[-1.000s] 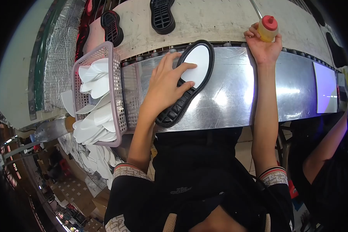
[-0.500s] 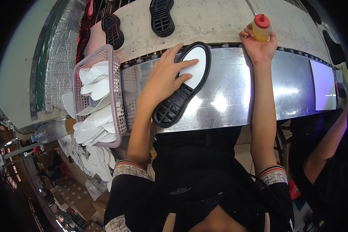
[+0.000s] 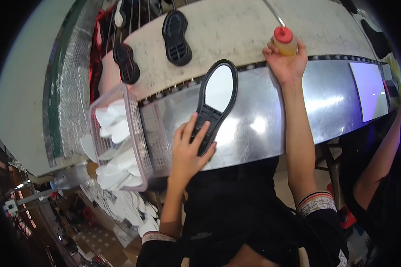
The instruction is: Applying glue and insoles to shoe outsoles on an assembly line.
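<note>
A black shoe sole [image 3: 232,95] lies on the metal worktop, its far end pointing away from me. A smooth white insert [image 3: 219,89] fills its wide far half, and the open black grid shows in the nearer half. My left hand [image 3: 189,149] rests on the near, heel end with fingers spread over the grid and the thumb by the right edge. Farther right, over the worktop's far edge, my right hand [image 3: 287,62] is wrapped round a small bottle [image 3: 286,46] with a red cap and yellowish liquid. A thin metal rod [image 3: 274,12] runs behind the cap; whether they touch I cannot tell.
A pinkish mesh basket [image 3: 136,129] of white inserts [image 3: 120,171] stands left. Beyond the metal worktop [image 3: 258,138], the pale belt [image 3: 231,31] carries black soles [image 3: 176,38]. A white sheet [image 3: 367,91] lies right, near another person's arm [image 3: 381,164].
My left hand has moved off the white insert, back toward me onto the sole's heel end. My right hand still holds the bottle. The whole view has shifted and turned slightly.
</note>
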### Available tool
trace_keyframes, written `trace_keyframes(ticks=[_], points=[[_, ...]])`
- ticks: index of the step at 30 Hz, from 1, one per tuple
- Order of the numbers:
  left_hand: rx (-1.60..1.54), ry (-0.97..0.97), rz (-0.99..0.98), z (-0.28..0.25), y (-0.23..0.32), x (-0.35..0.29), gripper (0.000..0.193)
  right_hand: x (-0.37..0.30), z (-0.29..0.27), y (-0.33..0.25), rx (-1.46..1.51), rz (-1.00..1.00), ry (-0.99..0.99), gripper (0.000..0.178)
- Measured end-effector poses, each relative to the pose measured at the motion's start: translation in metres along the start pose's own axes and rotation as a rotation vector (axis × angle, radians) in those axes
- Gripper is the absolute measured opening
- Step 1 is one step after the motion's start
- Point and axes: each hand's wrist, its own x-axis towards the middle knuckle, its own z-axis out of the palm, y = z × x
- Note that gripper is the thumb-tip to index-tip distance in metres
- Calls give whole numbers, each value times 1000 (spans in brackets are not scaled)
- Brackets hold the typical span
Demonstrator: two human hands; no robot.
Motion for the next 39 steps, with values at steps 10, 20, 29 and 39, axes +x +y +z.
trace_keyframes(ticks=[10, 20, 29, 39], points=[[-67, 229, -160, 138, -27, 336, 50, -13, -15, -26, 104, -154, 152, 36], [-65, 19, -299, 161, -61, 522, 66, -2, -1, -19, 99, -103, 148, 34], [-389, 72, -114, 79, -123, 441, 51, -4, -1, -10, 159, -113, 262, 34], [130, -141, -519, 43, -115, 242, 87, -1, -4, -5, 109, -114, 189, 34]])
